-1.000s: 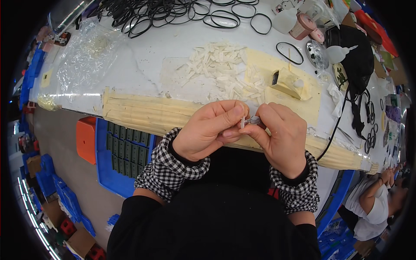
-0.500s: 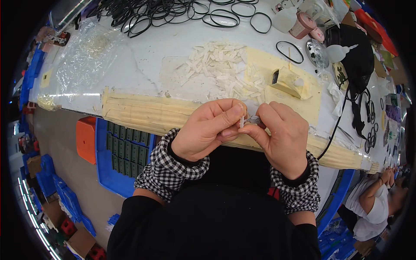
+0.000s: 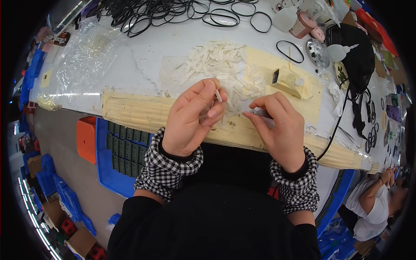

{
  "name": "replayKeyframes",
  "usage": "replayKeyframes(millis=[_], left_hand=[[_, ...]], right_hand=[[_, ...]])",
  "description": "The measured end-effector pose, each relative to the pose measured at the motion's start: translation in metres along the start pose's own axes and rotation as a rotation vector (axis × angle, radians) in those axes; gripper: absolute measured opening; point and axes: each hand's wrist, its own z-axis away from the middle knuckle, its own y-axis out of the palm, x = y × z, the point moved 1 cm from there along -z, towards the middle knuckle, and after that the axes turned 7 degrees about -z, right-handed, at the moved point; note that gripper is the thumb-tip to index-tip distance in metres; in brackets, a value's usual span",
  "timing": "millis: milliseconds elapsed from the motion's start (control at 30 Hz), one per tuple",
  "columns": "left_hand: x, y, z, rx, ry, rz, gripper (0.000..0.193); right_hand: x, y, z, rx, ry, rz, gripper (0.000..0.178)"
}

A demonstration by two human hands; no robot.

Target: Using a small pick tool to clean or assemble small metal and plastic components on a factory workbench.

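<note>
Between the thumb and fingers of my left hand (image 3: 190, 117) is a small white plastic strip (image 3: 218, 96). My right hand (image 3: 281, 125) pinches a small grey metallic piece (image 3: 261, 112), partly covered by the fingers; its exact kind I cannot make out. The hands are apart, above the taped front edge of the table. Just beyond them lies a heap of loose cream-white strips (image 3: 216, 60), some spread onto a yellow sheet (image 3: 277, 60). A yellow-taped block (image 3: 288, 82) rests on that sheet, beyond my right hand.
Black rubber loops (image 3: 147, 13) pile up at the back. Clear plastic bags (image 3: 89, 52) lie on the left. A black bag (image 3: 357, 56) and squeeze bottles crowd the right. Below the table stand a blue crate (image 3: 102, 160) of dark green parts and an orange stool (image 3: 86, 138).
My hands have separated. The left has moved up and left with the white strip, while the right keeps the grey piece, slightly lower and tilted differently.
</note>
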Motion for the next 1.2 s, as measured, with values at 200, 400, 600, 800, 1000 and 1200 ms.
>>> replayKeyframes(millis=[200, 400, 600, 800, 1000, 1200], left_hand=[[0.001, -0.001, -0.002, -0.055, 0.032, 0.131, 0.019], [0.0, -0.005, 0.0, -0.083, 0.056, 0.094, 0.021], [0.001, -0.002, 0.0, -0.09, 0.049, 0.068, 0.021], [0.0, 0.005, 0.001, -0.098, 0.025, -0.029, 0.023], [0.009, 0.019, 0.003, 0.014, -0.125, -0.084, 0.028], [0.02, 0.017, 0.0, 0.062, -0.164, 0.017, 0.019]], right_hand=[[0.0, 0.016, 0.0, 0.07, -0.06, 0.044, 0.016], [0.003, 0.016, -0.004, 0.068, -0.06, 0.151, 0.021], [0.0, 0.014, -0.002, 0.09, -0.058, 0.198, 0.024], [-0.008, 0.015, -0.005, 0.007, -0.111, 0.175, 0.019], [0.004, 0.009, -0.01, -0.212, -0.087, -0.245, 0.012], [0.005, 0.009, -0.009, -0.238, -0.071, -0.37, 0.01]])
